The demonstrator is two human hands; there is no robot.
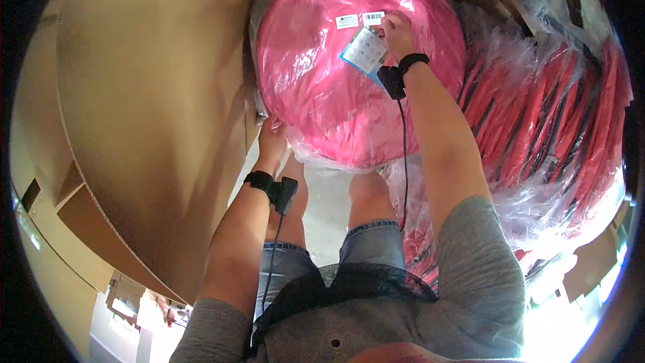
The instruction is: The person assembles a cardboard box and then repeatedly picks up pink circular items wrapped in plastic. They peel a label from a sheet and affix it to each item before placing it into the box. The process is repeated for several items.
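Note:
A large round pink disc [349, 87] wrapped in clear plastic stands in front of me, leaning toward a big cardboard box [148, 94] on my left. My left hand [271, 140] grips the disc's lower left rim. Near the top of the disc, my right hand [396, 32] pinches a white and blue paper tag [365, 50] that lies against the plastic. Two small white stickers [359, 20] sit just above the tag. Both wrists carry a black band with a small device and a cable.
A pile of red and black items in clear plastic bags [544, 114] fills the right side. The tall cardboard box takes the whole left. My legs in denim shorts [363, 242] and a strip of pale floor [326, 208] show below the disc.

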